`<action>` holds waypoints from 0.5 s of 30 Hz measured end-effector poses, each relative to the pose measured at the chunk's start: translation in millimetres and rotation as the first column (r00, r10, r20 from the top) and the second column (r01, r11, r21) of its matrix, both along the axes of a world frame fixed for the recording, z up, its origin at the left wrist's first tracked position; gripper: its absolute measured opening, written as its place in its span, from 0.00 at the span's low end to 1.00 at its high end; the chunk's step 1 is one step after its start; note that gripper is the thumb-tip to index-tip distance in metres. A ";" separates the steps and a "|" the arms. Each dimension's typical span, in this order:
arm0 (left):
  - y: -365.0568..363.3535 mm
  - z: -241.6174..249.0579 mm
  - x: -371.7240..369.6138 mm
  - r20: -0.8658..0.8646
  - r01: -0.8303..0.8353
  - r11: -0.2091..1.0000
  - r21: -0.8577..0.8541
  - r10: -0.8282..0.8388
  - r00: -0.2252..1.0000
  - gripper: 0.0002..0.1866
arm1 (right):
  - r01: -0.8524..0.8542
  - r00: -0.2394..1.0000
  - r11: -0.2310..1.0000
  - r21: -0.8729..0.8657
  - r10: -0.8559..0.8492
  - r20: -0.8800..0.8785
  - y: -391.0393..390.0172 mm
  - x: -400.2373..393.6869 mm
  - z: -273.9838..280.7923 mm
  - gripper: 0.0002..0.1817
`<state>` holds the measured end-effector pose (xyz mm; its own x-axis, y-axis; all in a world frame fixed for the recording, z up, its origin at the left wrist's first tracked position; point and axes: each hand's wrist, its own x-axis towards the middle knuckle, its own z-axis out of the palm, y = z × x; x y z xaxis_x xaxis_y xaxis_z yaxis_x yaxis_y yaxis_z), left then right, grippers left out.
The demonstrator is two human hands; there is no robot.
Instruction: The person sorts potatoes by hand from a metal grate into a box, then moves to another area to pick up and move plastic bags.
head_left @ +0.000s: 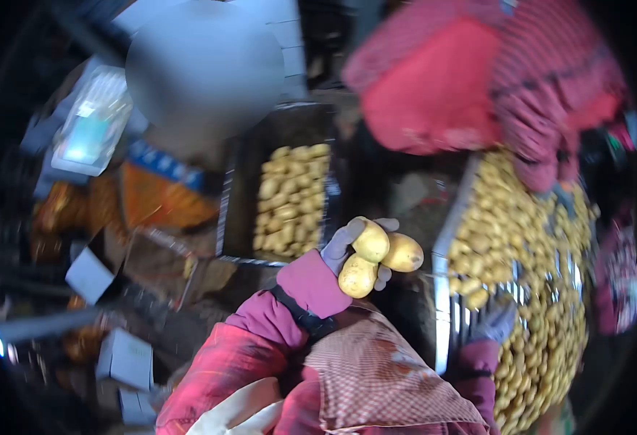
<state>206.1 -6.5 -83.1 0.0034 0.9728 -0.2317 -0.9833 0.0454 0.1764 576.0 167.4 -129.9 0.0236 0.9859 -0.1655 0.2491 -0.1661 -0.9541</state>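
My left hand (337, 248), in a light glove, is closed around three potatoes (371, 241) held up in front of my lap. They are yellow and smooth, bunched against one another. To the right, my right hand (495, 322), gloved in grey, reaches over the near edge of a slatted sorting table (441, 319). Loose potatoes (543, 319) cover much of that table, and several lie right beside my fingers. Motion blur smears the fingers of my right hand, and I cannot tell what they grip.
A dark crate (222, 225) partly filled with potatoes stands ahead of my left hand. Across the table, a person in pink clothing (431, 87) bends over the potatoes. Cardboard boxes (125, 359) and an orange sack (162, 199) are at left. A checked cloth (376, 370) covers my lap.
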 end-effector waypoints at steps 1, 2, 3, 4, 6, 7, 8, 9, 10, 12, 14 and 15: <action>-25.4 -4.0 -14.3 -0.027 -0.083 0.996 -0.036 0.082 0.996 0.32 | -0.157 0.856 0.901 0.404 -0.080 0.510 0.5 22.1 -26.8 0.26; -48.9 -4.3 -24.4 -0.051 -0.153 0.986 -0.061 0.150 0.987 0.31 | -0.447 0.472 0.758 0.475 -0.251 0.845 6.7 35.5 -23.8 0.25; -72.6 -11.4 -32.4 0.000 -0.246 0.956 -0.157 0.249 0.969 0.30 | -0.428 0.420 0.799 0.423 -0.239 0.875 8.5 38.0 -22.9 0.26; -96.1 -18.7 -40.6 0.033 -0.336 0.907 -0.252 0.355 0.934 0.28 | -0.400 0.365 0.835 0.377 -0.232 0.902 9.7 36.4 -22.0 0.26; -149.0 -26.5 -57.3 0.002 -0.465 0.769 -0.439 0.518 0.855 0.27 | -0.408 0.325 0.845 0.345 -0.219 0.920 12.2 35.7 -22.9 0.26; -180.0 -31.0 -63.4 0.007 -0.513 0.749 -0.419 0.568 0.823 0.27 | -0.429 0.327 0.834 0.347 -0.215 0.920 15.3 38.2 -26.2 0.26; -211.5 -34.6 -67.9 0.013 -0.556 0.729 -0.398 0.611 0.791 0.28 | -0.446 0.327 0.824 0.350 -0.214 0.920 19.0 41.9 -28.7 0.27; -242.8 -34.0 -71.1 -0.093 -0.619 0.643 -0.452 0.656 0.749 0.28 | -0.450 0.324 0.823 0.346 -0.210 0.922 25.3 50.8 -36.9 0.28; -270.3 -33.2 -77.5 -0.201 -0.676 0.551 -0.490 0.683 0.702 0.28 | -0.457 0.329 0.821 0.343 -0.202 0.922 26.8 51.8 -40.0 0.28; -313.5 -45.8 -94.8 -0.340 -0.741 0.198 -0.642 0.792 0.507 0.32 | -0.354 0.192 0.900 0.256 -0.198 0.961 28.0 51.1 -37.8 0.30; -339.2 -54.2 -111.0 -0.375 -0.704 -0.027 -0.710 0.861 0.345 0.33 | -0.285 0.255 0.935 0.211 -0.138 0.957 25.3 43.7 -30.2 0.32; -345.0 -61.3 -115.1 -0.373 -0.734 -0.063 -0.677 0.889 0.267 0.29 | -0.211 0.323 0.965 0.157 -0.083 0.943 24.8 41.4 -27.2 0.33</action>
<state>91.1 -351.5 -144.4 -0.5679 -0.1639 -0.8066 -0.4063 -0.7964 0.4479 617.4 192.2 -157.1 -0.0479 0.9905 0.1288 0.9958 0.0574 -0.0713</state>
